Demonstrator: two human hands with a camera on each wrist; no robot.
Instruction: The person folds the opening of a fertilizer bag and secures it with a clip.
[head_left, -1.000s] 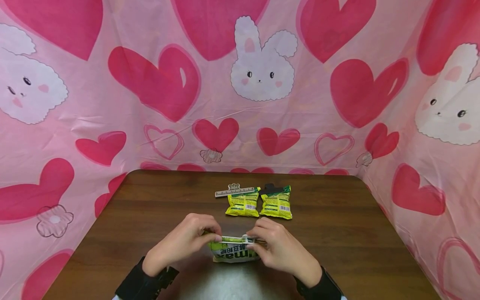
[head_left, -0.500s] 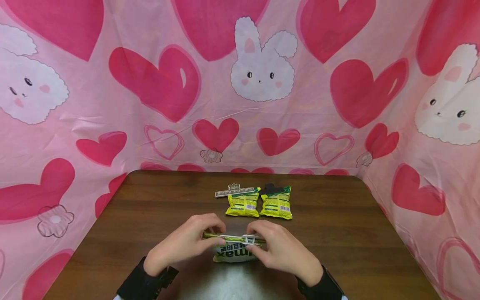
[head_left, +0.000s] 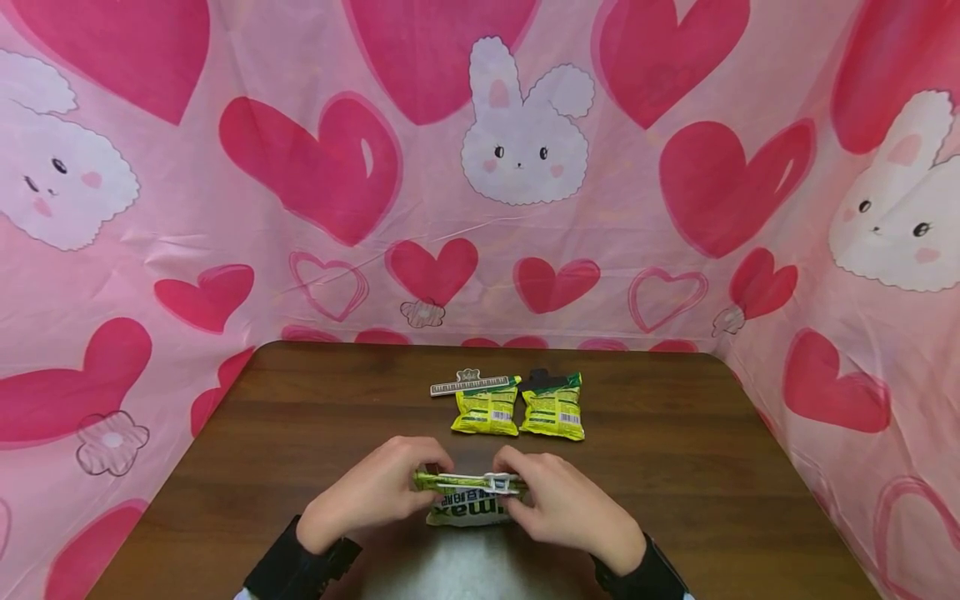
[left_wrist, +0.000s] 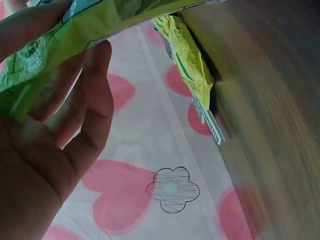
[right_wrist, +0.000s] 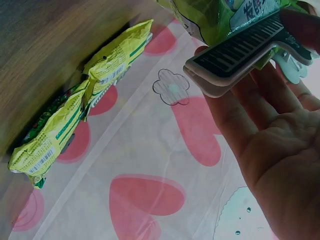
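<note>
A green-and-white snack bag with dark lettering stands at the near middle of the table, its top folded into a narrow green strip. Across that strip sits a white sealing clip, which in the right wrist view is a clip with a dark piano-key print. My left hand pinches the left end of the bag's top; the left wrist view has the thumb above and the fingers beneath. With thumb and fingers, my right hand grips the clip near its handle. The bag's right end is partly hidden behind that hand.
Farther back on the brown table lie two yellow-green packets side by side. The left packet carries a piano-key clip, the right packet a black clip. A pink heart-print cloth hangs around the table.
The clip's handle has tipped toward me and now shows more of its face. My left fingers have shifted slightly along the folded strip and down. The two back packets have stayed put.
</note>
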